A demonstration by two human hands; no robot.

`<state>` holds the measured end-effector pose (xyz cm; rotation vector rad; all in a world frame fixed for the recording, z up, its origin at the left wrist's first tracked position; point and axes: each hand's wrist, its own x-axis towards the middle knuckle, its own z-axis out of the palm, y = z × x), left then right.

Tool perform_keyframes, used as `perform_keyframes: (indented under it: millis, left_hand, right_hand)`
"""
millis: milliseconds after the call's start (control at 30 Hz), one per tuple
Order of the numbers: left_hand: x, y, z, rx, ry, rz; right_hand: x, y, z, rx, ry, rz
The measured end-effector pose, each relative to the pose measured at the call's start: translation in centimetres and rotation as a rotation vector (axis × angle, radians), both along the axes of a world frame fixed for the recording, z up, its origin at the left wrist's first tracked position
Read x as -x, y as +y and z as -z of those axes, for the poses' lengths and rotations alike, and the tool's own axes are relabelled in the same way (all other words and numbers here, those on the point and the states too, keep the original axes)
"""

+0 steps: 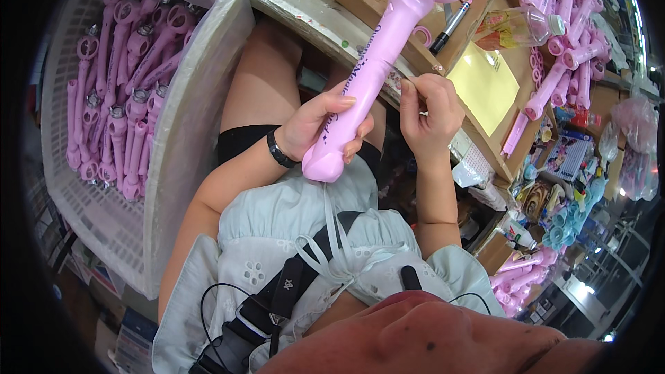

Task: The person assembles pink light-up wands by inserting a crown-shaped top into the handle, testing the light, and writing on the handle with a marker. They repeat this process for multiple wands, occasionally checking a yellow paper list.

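Observation:
A long pink plastic wand [374, 66] with dark lettering and a rounded, hollow head slants across the middle, over my lap and the table edge. My left hand [308, 125] is wrapped round its lower part, the thumb lying along the shaft. Beside the shaft, to the right, my right hand [431, 114] is closed with thumb and index finger pinched together. Whatever sits between those fingertips is too small or hidden to make out.
A white plastic basket [156, 235] at left holds many similar pink wands [118, 83]. On the wooden table lie a black marker [449, 28], a yellow paper [483, 86], a clear bottle [516, 28] and more pink pieces [582, 48]. Cluttered goods [564, 159] stand at right.

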<state>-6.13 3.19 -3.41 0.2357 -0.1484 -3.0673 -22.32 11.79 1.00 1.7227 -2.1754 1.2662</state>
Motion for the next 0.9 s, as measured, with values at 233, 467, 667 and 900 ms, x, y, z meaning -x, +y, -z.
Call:
perform_keyframes:
  millis: [233,467,667,900]
  left_hand:
    - [0.0,0.0,0.1,-0.006,-0.002,0.007]
    - [-0.1,0.2,0.2,0.029,-0.014,0.011]
    - [-0.1,0.2,0.0,0.002,-0.011,0.005]
    - [0.0,0.2,0.0,0.0,-0.005,0.007]
  right_hand:
    - [-0.1,-0.2,1.3,0.099,0.131,-0.101]
    - [0.1,0.2,1.3,0.105,0.259,-0.217]
    - [0.4,-0.4,1.0,0.131,0.246,-0.246]
    - [0.4,-0.2,1.3,0.116,0.241,-0.206]
